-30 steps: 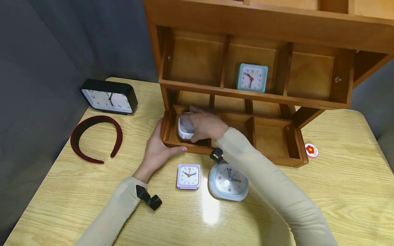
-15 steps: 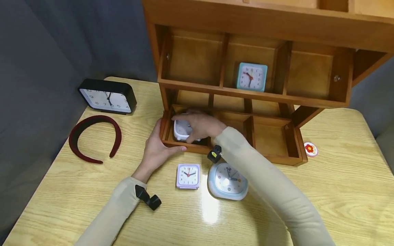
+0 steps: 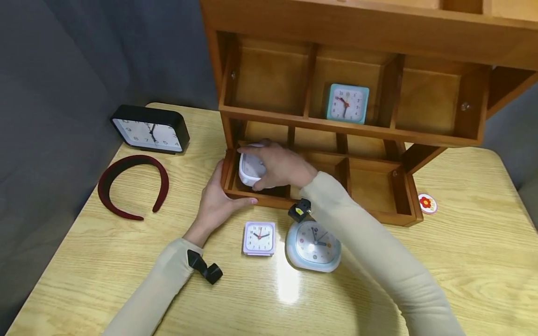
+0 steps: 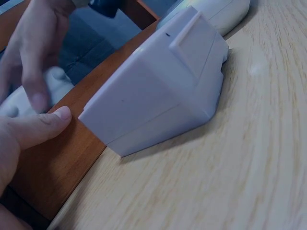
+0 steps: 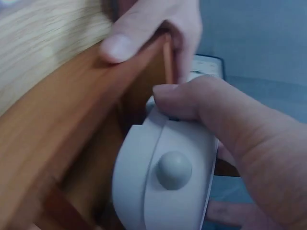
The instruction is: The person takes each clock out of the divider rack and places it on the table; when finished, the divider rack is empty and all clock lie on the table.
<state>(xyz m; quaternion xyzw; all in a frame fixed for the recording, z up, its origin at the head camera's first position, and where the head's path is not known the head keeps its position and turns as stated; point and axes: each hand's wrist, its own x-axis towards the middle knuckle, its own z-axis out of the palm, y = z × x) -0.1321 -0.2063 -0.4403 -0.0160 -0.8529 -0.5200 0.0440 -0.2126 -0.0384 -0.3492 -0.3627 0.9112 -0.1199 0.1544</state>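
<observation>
My right hand (image 3: 283, 165) grips a white alarm clock (image 3: 251, 169) by its sides, over the left compartment of the lower drawer (image 3: 269, 200). In the right wrist view, the thumb presses the clock's edge (image 5: 168, 139), near a round knob or foot. My left hand (image 3: 216, 200) holds the drawer's front left corner, its thumb along the front board and its fingers at the outer side. A small lilac square clock (image 3: 258, 238) stands on the table in front of that hand; it looms large in the left wrist view. Right of it lies a pale blue rounded clock (image 3: 314, 246).
Above, a pulled-out upper drawer (image 3: 269, 112) of the wooden cabinet (image 3: 357, 32) holds a teal square clock (image 3: 348, 103) in its middle compartment. A black clock (image 3: 150, 129) and a dark red headband (image 3: 133, 158) are at left. A flower sticker (image 3: 428, 204) is at right.
The white clock has shifted slightly left in the drawer compartment, then a little up in view, with my right hand on it. The left hand keeps its hold on the drawer corner.
</observation>
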